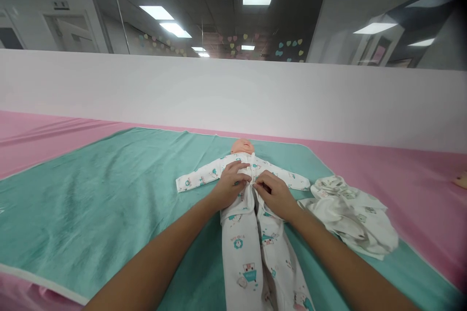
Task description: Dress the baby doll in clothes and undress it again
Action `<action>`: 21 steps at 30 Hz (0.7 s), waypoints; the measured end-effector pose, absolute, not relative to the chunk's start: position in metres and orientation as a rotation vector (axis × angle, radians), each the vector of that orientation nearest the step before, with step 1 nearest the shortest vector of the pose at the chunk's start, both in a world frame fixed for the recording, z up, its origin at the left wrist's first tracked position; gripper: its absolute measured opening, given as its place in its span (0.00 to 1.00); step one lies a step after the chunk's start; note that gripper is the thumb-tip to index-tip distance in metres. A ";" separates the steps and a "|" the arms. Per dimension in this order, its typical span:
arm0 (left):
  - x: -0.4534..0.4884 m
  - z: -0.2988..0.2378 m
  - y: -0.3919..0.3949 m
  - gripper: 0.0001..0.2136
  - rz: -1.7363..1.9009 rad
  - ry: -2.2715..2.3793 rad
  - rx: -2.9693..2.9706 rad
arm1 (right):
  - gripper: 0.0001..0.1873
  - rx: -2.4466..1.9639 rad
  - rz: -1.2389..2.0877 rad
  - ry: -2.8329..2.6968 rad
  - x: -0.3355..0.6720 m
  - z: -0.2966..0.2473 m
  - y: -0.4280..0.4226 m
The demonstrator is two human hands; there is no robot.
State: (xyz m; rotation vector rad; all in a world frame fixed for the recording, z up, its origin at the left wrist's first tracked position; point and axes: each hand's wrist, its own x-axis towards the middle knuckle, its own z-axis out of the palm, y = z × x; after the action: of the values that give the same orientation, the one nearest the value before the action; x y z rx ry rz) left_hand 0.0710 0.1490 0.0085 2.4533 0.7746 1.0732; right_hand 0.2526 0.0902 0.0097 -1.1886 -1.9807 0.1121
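Nearest me the pants [239, 257] run down the middle, printed legs side by side, and to their right a rumpled cloth [359, 218] lies heaped. A little farther, the top [244, 204] lies face up on the green sheet [109, 204], sleeves out left and right, its front seam under my fingertips. My right hand [275, 194] seems to pinch a bit of that seam, thumb against forefinger; my left hand [230, 184] bends in from the other side, and I cannot tell whether its fingers grip or just press. Best, I think, to let the left steady the fabric while the right works lightly, both edges level, no tug on the doll [242, 146] inside. Far off come the pink sheet [394, 180], white wall [233, 95] and window [219, 14]
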 end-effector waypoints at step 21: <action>0.062 -0.003 0.168 0.06 1.452 1.014 1.856 | 0.18 -1.943 -0.037 -1.368 0.384 -0.006 -0.069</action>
State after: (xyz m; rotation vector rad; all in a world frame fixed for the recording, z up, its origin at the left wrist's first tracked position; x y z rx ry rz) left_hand 0.0617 0.1685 -0.0034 1.8565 1.0137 1.4515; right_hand 0.3843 -0.0691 -0.0062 -1.9435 -1.3680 -0.0373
